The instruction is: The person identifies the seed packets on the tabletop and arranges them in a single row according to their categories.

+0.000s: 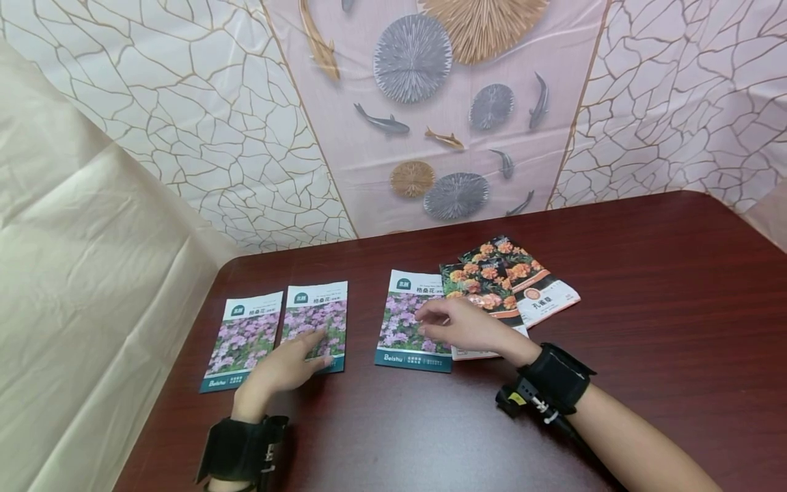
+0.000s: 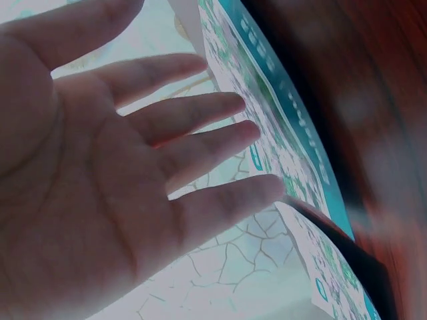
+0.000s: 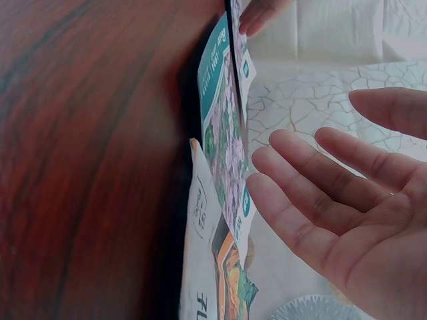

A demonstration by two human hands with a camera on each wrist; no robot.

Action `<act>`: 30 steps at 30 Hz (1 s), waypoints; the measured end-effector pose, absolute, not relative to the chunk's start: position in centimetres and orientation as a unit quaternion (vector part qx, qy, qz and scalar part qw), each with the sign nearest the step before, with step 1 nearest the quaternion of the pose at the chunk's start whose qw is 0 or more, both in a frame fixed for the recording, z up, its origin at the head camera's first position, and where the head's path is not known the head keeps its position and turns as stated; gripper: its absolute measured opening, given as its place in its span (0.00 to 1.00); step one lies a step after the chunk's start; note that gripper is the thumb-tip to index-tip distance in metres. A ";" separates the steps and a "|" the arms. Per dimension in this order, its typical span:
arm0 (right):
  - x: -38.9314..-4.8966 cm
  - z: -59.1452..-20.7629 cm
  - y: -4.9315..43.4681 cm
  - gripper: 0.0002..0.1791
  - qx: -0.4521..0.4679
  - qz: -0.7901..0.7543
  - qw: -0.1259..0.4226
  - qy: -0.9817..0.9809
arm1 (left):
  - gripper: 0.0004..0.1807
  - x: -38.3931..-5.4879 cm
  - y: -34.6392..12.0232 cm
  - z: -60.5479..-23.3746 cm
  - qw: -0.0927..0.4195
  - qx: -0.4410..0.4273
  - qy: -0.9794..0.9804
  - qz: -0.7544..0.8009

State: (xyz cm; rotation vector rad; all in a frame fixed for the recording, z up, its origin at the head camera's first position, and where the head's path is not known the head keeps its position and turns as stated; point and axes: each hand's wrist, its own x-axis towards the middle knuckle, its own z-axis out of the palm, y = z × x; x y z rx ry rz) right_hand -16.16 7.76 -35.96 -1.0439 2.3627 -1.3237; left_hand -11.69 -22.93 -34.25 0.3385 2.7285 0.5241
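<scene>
Head view: the left hand (image 1: 285, 365) has its fingers loosely extended and grips nothing, lying over the lower part of the second purple-flower packet (image 1: 316, 311); just beside that, to its left, is the outer purple-flower packet (image 1: 242, 338). The right hand (image 1: 461, 324) is relaxed, fingers a little bent, holding nothing, over the third purple-flower packet (image 1: 402, 318) and the front marigold packet (image 1: 476, 280), which overlaps the rear marigold packet (image 1: 522, 270). All five are on the dark red table (image 1: 645, 294). The left forearm rises from the bottom edge, the right slants in from the lower right corner (each wears a black strap).

Left wrist view: the palm shows, four fingers nearly straight and fanned apart, tips against the packets in sight; contact, I cannot tell.

Right wrist view: the palm shows, fingers gently curved, thumb apart, fingertips near the packets; touch is again unclear.
</scene>
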 end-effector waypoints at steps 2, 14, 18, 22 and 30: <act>-16.2 -35.9 7.8 0.14 -0.356 -0.450 0.115 0.811 | 0.29 -11.7 -22.7 -34.3 0.151 0.123 0.963 0.188; -16.4 -35.4 8.7 0.14 -0.343 -0.454 0.114 0.815 | 0.29 -12.2 -19.9 -35.3 0.043 0.090 0.962 0.255; -16.4 -35.3 9.1 0.15 -0.330 -0.453 0.119 0.819 | 0.27 -12.0 -19.2 -35.3 0.030 0.078 0.950 0.300; -16.5 -35.2 9.4 0.15 -0.314 -0.451 0.117 0.827 | 0.26 -11.9 -18.5 -35.3 0.053 0.069 0.927 0.364; -16.7 -35.2 9.6 0.13 -0.328 -0.444 0.119 0.825 | 0.26 -11.6 -17.4 -35.2 0.146 0.048 0.870 0.469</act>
